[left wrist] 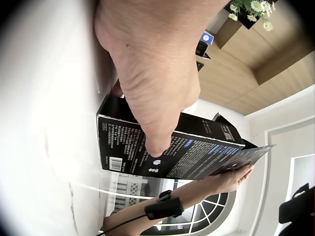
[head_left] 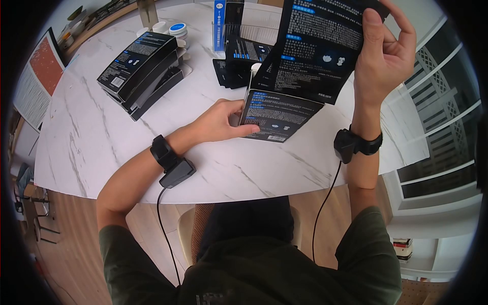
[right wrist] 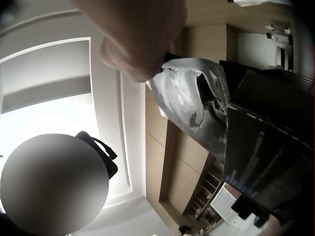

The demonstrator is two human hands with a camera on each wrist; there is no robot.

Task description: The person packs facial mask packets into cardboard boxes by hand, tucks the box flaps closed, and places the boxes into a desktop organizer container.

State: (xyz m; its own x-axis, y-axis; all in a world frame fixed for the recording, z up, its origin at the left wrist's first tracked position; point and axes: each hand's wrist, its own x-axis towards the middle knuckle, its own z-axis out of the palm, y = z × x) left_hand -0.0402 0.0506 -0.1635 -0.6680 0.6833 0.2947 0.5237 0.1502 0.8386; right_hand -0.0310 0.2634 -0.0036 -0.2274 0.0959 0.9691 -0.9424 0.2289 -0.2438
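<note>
My left hand [head_left: 221, 122] grips a black printed box [head_left: 279, 114] standing tilted on the table, its thumb on the printed face. In the left wrist view that thumb presses the box [left wrist: 162, 147] above its barcode. Up at the right, my right hand [head_left: 384, 61] pinches the top corner of a flat black printed pouch [head_left: 325, 51]. The pouch's lower end meets the box's top opening; whether it is inside cannot be told. Seen from the right wrist, the pouch [right wrist: 189, 98] looks glossy and creased, beside the box [right wrist: 266, 152].
A stack of black boxes [head_left: 137, 66] lies at the left of the round marble-patterned table [head_left: 213, 178]. Behind are white jars [head_left: 178, 30], a blue upright box [head_left: 219, 25] and a clear holder [head_left: 262, 33]. Black packets [head_left: 229, 73] lie behind the held box.
</note>
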